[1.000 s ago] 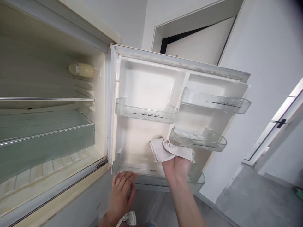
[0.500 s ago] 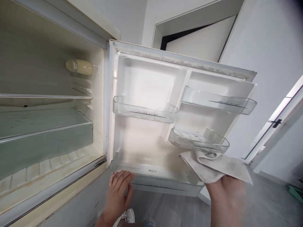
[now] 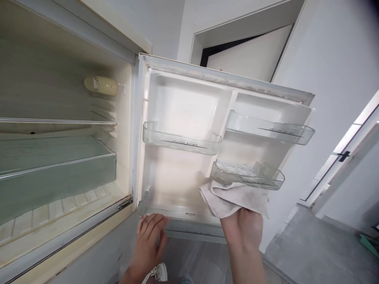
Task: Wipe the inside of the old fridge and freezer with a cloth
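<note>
Right hand brought cloth below fridge-door bin.

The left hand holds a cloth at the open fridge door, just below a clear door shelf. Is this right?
Not quite: the head view shows the cloth in the right hand, not the left. It is at the open fridge door, just below a clear door shelf.

"UTILITY POCKET" on fridge door bin

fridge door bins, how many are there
4 on the fridge door: a high bin on the hinge side, a high bin on the outer side, a lower bin just above the cloth, and a long bottom bin, partly hidden by the right hand.
</note>
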The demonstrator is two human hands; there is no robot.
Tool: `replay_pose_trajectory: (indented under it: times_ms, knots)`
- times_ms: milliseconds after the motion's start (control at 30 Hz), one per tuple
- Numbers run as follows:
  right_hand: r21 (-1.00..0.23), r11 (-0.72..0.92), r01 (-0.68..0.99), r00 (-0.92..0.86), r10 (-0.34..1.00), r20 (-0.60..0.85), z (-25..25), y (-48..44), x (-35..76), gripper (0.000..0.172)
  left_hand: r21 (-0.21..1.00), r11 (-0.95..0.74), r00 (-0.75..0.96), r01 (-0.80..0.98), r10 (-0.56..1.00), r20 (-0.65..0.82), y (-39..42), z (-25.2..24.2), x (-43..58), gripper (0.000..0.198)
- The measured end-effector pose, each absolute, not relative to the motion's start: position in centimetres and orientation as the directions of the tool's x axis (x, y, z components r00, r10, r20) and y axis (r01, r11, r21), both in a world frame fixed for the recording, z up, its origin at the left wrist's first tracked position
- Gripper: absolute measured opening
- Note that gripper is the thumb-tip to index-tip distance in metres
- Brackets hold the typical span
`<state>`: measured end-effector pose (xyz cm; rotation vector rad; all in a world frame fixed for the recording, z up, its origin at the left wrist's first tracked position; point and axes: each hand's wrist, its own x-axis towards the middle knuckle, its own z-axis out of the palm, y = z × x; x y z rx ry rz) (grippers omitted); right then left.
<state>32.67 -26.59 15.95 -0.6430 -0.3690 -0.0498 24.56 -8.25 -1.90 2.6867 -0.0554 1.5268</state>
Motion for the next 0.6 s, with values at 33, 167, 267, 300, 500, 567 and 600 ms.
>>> replay_pose_trajectory:
  times_ms: [33,167,267,300,500,567,600]
  knots:
    - [-0.581,0.802,0.138,0.933,0.092,0.348,16.0,-26.0,32.4,0.025,0.024,-0.998,0.512,-0.056,-0.008,0.859,-8.3,-1.9,24.6,0.040]
    - [-0.556,0.831,-0.010,0.940,0.197,0.278,15.7,-24.3,31.8,0.024,0.019,-0.999,0.510,-0.044,-0.006,0.860,-8.4,-1.8,24.6,0.042]
    - [-0.543,0.840,-0.025,0.955,0.180,0.235,15.3,-24.4,31.9,0.023,0.013,-0.999,0.526,-0.038,-0.009,0.850,-8.4,-1.6,24.4,0.044]
    - [-0.550,0.835,-0.010,0.960,0.162,0.229,15.2,-24.6,31.9,0.024,0.012,-0.999,0.528,-0.037,-0.009,0.849,-8.4,-1.6,24.4,0.045]
    - [-0.733,0.651,0.197,0.938,0.092,0.333,13.4,-26.1,30.6,0.031,0.016,-1.000,0.530,-0.006,0.010,0.848,-8.2,-1.9,24.3,0.050]
    - [-0.789,0.515,0.336,0.907,0.050,0.419,12.1,-27.3,30.1,0.036,-0.001,-1.000,0.540,-0.007,-0.004,0.841,-8.0,-2.0,24.4,0.050]
    - [-0.819,0.361,0.447,0.870,0.038,0.491,11.4,-28.1,30.1,0.039,-0.005,-1.000,0.540,-0.008,-0.009,0.841,-8.0,-2.0,24.4,0.050]
